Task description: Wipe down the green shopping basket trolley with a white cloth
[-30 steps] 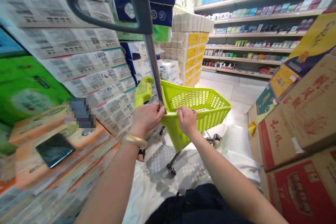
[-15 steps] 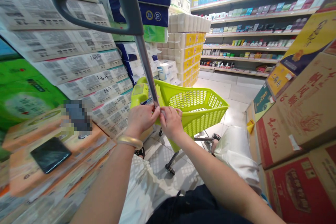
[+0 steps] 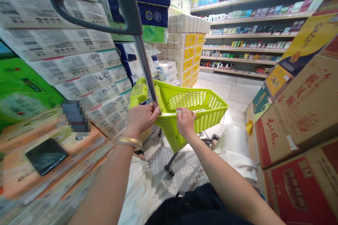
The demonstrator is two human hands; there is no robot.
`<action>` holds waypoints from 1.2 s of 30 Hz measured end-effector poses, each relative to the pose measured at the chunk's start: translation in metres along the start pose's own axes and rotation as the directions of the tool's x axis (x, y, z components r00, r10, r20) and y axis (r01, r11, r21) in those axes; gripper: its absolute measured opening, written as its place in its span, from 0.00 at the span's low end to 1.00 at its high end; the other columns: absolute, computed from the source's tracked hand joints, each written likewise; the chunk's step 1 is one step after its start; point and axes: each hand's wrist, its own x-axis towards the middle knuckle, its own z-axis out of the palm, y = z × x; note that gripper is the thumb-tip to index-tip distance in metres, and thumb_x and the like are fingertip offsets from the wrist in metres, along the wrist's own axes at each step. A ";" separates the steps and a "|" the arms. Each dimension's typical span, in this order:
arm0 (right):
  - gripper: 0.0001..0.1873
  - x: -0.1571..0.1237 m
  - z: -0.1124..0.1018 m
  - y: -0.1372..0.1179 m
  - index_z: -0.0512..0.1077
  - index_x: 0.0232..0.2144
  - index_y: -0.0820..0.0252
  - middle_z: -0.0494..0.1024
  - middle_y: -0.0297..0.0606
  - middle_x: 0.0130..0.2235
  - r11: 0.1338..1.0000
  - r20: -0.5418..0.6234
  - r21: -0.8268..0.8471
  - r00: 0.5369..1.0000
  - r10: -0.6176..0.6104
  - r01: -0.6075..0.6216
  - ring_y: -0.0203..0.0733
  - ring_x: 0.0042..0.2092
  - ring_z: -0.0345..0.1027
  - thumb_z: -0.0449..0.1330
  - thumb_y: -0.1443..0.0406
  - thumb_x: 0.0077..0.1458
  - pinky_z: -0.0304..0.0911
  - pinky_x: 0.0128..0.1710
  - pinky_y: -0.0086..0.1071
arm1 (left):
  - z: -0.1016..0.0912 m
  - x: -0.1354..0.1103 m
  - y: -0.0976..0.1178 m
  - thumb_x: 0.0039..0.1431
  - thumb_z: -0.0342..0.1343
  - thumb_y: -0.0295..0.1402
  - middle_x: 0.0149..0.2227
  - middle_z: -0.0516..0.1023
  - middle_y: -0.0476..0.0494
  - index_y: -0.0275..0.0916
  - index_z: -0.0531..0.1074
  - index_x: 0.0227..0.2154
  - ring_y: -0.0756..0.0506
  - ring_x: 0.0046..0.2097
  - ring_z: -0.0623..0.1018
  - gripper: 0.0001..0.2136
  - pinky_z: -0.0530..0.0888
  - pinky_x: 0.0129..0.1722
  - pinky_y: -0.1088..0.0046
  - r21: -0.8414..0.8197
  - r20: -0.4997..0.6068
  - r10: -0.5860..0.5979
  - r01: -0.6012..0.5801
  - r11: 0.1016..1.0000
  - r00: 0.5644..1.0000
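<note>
A lime green wheeled shopping basket stands on the floor in front of me. Its grey metal pull handle rises toward the camera and ends in a grey grip at the top left. My left hand is closed around the base of that handle where it meets the basket. My right hand pinches the near rim of the basket, fingers curled over the edge. A gold bangle sits on my left wrist.
Stacked tissue and paper packs line the left, with a black phone lying on an orange pack. Cardboard boxes are stacked at the right. Stocked shelves run along the back beyond a tiled aisle.
My right hand went left to meet the left hand at the handle base, then moved back right along the basket rim. The left hand stayed on the handle.
</note>
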 end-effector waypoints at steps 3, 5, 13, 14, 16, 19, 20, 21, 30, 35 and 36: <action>0.12 -0.004 0.008 -0.033 0.71 0.44 0.56 0.77 0.38 0.45 0.998 0.062 0.026 0.996 -0.065 0.064 0.43 0.49 0.67 0.49 0.67 0.64 0.44 0.59 0.43 | 0.001 0.001 0.000 0.64 0.32 0.49 0.35 0.83 0.35 0.39 0.80 0.33 0.35 0.40 0.81 0.31 0.70 0.34 0.62 -0.005 -0.007 0.001 -0.001 1.000 1.000; 0.12 -0.006 0.011 -0.050 0.70 0.45 0.56 0.77 0.38 0.46 0.992 0.107 0.041 0.987 -0.124 0.120 0.43 0.50 0.67 0.50 0.66 0.64 0.44 0.59 0.42 | 0.002 0.001 -0.001 0.64 0.32 0.49 0.36 0.84 0.34 0.39 0.80 0.34 0.35 0.40 0.81 0.31 0.70 0.35 0.63 -0.003 -0.007 -0.001 0.001 1.000 1.000; 0.13 -0.004 -0.002 -0.014 0.70 0.46 0.55 0.78 0.37 0.46 0.990 0.108 0.012 0.984 -0.142 0.141 0.42 0.51 0.67 0.48 0.67 0.65 0.41 0.60 0.41 | -0.002 -0.002 -0.001 0.64 0.32 0.50 0.36 0.84 0.36 0.41 0.80 0.34 0.36 0.39 0.81 0.31 0.70 0.34 0.64 0.003 -0.002 -0.008 0.008 1.000 1.000; 0.13 -0.003 -0.003 -0.005 0.71 0.45 0.55 0.78 0.37 0.46 0.993 0.091 0.005 0.989 -0.117 0.117 0.42 0.50 0.67 0.48 0.67 0.64 0.41 0.60 0.41 | -0.002 -0.002 -0.001 0.64 0.32 0.50 0.36 0.84 0.36 0.41 0.80 0.34 0.36 0.39 0.81 0.31 0.70 0.34 0.64 0.001 0.000 -0.008 0.008 1.000 1.000; 0.13 -0.002 -0.004 0.008 0.71 0.45 0.56 0.78 0.38 0.46 0.996 0.066 -0.006 0.994 -0.090 0.091 0.42 0.50 0.67 0.48 0.68 0.64 0.40 0.60 0.41 | -0.003 -0.001 0.000 0.64 0.32 0.49 0.36 0.83 0.36 0.41 0.80 0.34 0.36 0.40 0.81 0.30 0.70 0.34 0.64 -0.002 0.004 -0.007 0.007 1.000 1.000; 0.14 -0.001 -0.001 0.008 0.71 0.44 0.56 0.78 0.39 0.44 0.999 0.033 -0.018 0.999 -0.041 0.042 0.43 0.49 0.67 0.47 0.67 0.64 0.42 0.60 0.41 | -0.003 -0.001 0.000 0.64 0.32 0.48 0.36 0.83 0.36 0.41 0.80 0.35 0.35 0.40 0.81 0.30 0.70 0.34 0.63 0.000 0.012 -0.013 0.013 1.000 1.000; 0.14 -0.002 0.000 0.003 0.71 0.43 0.56 0.78 0.39 0.44 1.000 0.026 -0.017 0.999 -0.023 0.024 0.43 0.49 0.67 0.47 0.67 0.64 0.42 0.59 0.41 | -0.003 0.000 0.001 0.64 0.32 0.48 0.37 0.83 0.36 0.41 0.80 0.35 0.35 0.40 0.81 0.30 0.70 0.34 0.63 0.000 0.014 -0.014 0.014 1.000 1.000; 0.14 -0.003 0.001 -0.004 0.71 0.43 0.57 0.78 0.40 0.44 1.000 0.025 -0.012 1.000 -0.013 0.013 0.44 0.49 0.67 0.46 0.67 0.64 0.43 0.59 0.41 | -0.002 0.000 0.001 0.64 0.32 0.48 0.37 0.83 0.35 0.41 0.81 0.36 0.34 0.41 0.81 0.30 0.70 0.34 0.63 0.001 0.015 -0.014 0.014 1.000 1.000; 0.20 -0.012 0.003 -0.055 0.67 0.52 0.55 0.75 0.40 0.50 0.979 0.184 0.049 0.962 -0.202 0.196 0.46 0.54 0.64 0.54 0.67 0.57 0.42 0.62 0.42 | -0.001 0.000 -0.001 0.63 0.32 0.49 0.37 0.83 0.35 0.40 0.80 0.35 0.35 0.40 0.81 0.30 0.70 0.35 0.63 -0.001 0.009 -0.023 0.023 1.000 1.000; 0.19 -0.007 -0.005 -0.024 0.68 0.51 0.55 0.76 0.39 0.49 0.980 0.197 0.029 0.960 -0.198 0.196 0.44 0.54 0.65 0.52 0.68 0.56 0.40 0.63 0.42 | -0.001 -0.001 -0.002 0.63 0.32 0.50 0.36 0.83 0.36 0.41 0.80 0.34 0.35 0.40 0.81 0.31 0.69 0.34 0.64 0.005 0.015 -0.029 0.029 1.000 0.999; 0.19 -0.005 -0.006 -0.015 0.68 0.50 0.55 0.76 0.39 0.49 0.985 0.188 0.012 0.967 -0.170 0.171 0.44 0.53 0.65 0.51 0.68 0.56 0.40 0.62 0.43 | -0.001 -0.001 -0.002 0.63 0.32 0.50 0.36 0.83 0.36 0.41 0.80 0.34 0.35 0.40 0.81 0.30 0.69 0.34 0.64 0.002 0.016 -0.031 0.031 1.000 0.999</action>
